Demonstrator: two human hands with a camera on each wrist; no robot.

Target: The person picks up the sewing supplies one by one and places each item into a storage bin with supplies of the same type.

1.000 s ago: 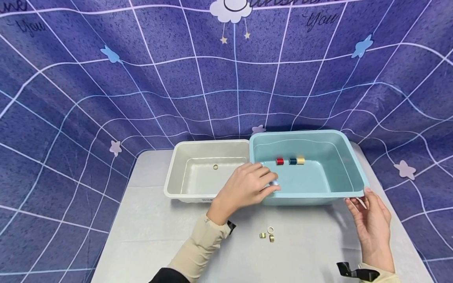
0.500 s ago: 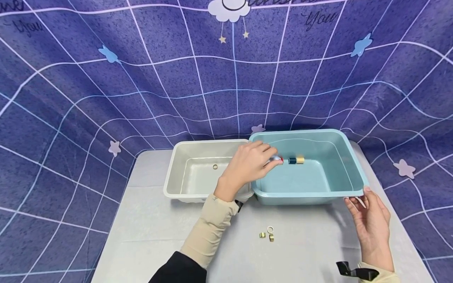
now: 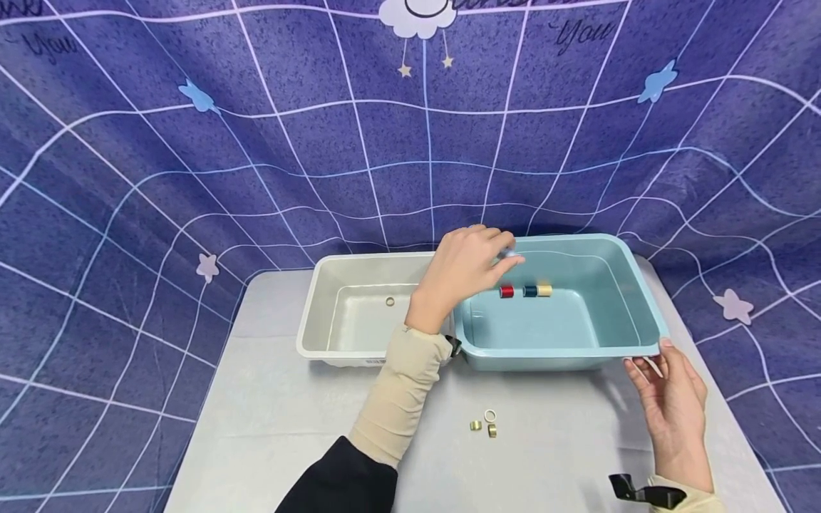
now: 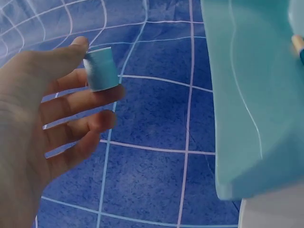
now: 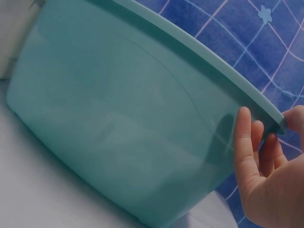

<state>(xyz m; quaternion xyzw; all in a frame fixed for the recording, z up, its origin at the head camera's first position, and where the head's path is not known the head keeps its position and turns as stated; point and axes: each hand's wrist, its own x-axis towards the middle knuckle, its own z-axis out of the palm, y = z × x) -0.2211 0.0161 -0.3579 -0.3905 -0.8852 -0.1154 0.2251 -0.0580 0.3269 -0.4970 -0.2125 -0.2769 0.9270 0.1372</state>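
Note:
My left hand (image 3: pixel 463 265) is raised over the back left corner of the light blue tub (image 3: pixel 558 353). Between thumb and fingertips it pinches a pale blue thread spool (image 4: pixel 101 70), mostly hidden by the fingers in the head view. My right hand (image 3: pixel 673 406) holds the tub's front right corner, thumb at the rim and fingers beneath, as the right wrist view also shows. On the tub's floor lie a red spool (image 3: pixel 507 291), a dark blue spool (image 3: pixel 529 291) and a cream spool (image 3: pixel 544 291), the last two end to end.
A whitish tub (image 3: pixel 346 355) adjoins the blue one on the left, with a small brass-coloured ring (image 3: pixel 390 302) inside. Nearer on the table lie a pale ring (image 3: pixel 490 415) and two gold rings, one (image 3: pixel 475 425) to its left. A purple patterned curtain (image 3: pixel 359 142) hangs behind.
The left hand has moved away from me and slightly right with the pale blue spool, passing over the red spool to the tub's back rim. The right hand stays at the corner.

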